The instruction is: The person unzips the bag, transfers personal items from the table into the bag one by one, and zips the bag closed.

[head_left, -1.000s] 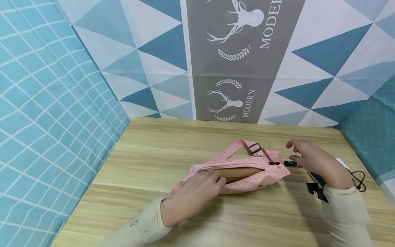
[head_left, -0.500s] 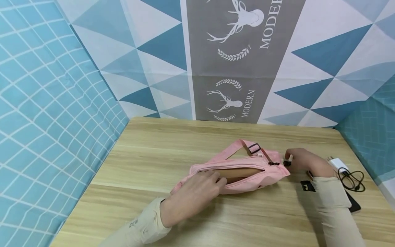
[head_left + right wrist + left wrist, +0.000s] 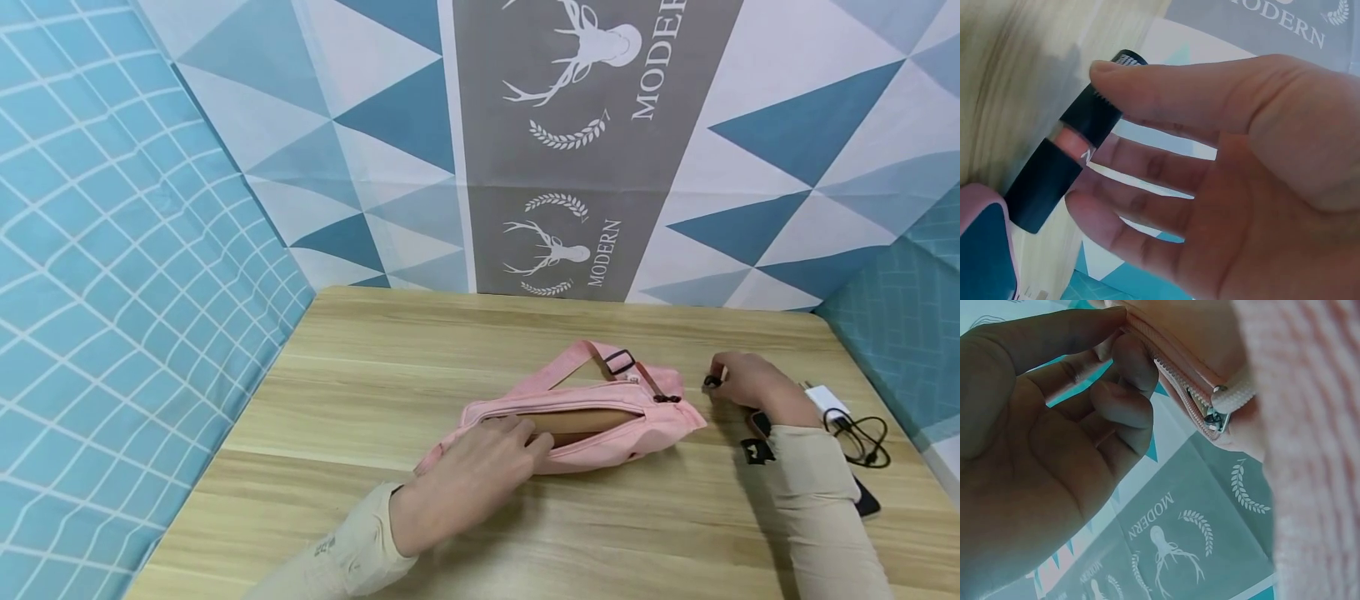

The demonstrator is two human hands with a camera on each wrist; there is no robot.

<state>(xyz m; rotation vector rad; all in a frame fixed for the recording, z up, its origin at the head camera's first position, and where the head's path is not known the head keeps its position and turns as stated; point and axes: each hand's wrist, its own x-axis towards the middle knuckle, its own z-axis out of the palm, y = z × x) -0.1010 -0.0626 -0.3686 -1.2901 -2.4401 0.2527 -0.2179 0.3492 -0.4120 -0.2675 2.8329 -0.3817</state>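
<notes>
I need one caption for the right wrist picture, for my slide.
The right hand pinches a black tube, pink at its middle, with the wooden table behind.

Bright, even light fills the head view, leaving soft shadows on the table (image 3: pixel 360 367) beneath the left hand (image 3: pixel 476 471) and left of the right sleeve (image 3: pixel 817 500). The left wrist view is dim, the palm shaded, the close pink cloth (image 3: pixel 1313 456) at right blurred. The right wrist view is brighter, slightly soft.
</notes>
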